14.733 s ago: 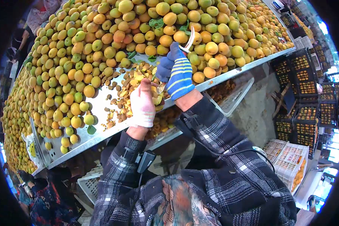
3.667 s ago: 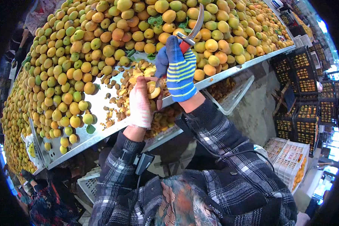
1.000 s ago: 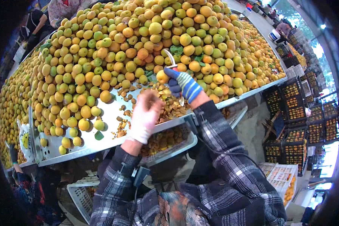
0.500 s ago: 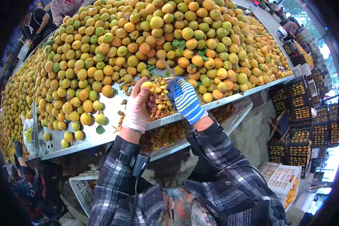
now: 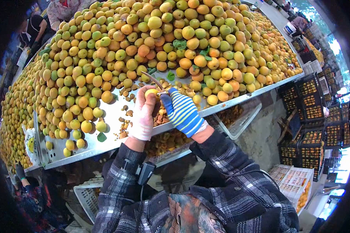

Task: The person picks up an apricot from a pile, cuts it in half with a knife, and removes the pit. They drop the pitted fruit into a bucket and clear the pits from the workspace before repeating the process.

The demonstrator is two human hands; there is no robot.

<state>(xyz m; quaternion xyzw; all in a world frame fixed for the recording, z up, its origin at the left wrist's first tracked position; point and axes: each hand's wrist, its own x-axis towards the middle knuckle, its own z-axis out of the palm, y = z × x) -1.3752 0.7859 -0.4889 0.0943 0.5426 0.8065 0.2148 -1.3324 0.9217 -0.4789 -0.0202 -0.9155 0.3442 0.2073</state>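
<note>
My left hand (image 5: 142, 118), in a pale pink-and-white glove, is closed on a yellow apricot (image 5: 151, 92) just above the metal table (image 5: 107, 134). My right hand (image 5: 185, 113), in a blue, white and yellow striped glove, grips a slim curved knife (image 5: 154, 80). Its tip points up and to the left, and the tool lies right by the apricot; whether it cuts in is too small to tell. Beneath both hands are brown and orange fruit scraps (image 5: 160, 119). Before me rises a large heap of apricots (image 5: 144, 50).
Below the table edge sits a white crate (image 5: 237, 130) with scraps in it. More white crates stand at lower left (image 5: 85, 198) and right (image 5: 291, 178). Stacked black crates (image 5: 303, 136) hold fruit at right. Co-workers are at upper left (image 5: 35, 29) and lower left (image 5: 35, 198).
My right hand has moved left and down, closer to my left hand. The knife has swung leftward, across the top of the apricot. My left hand still holds the apricot.
</note>
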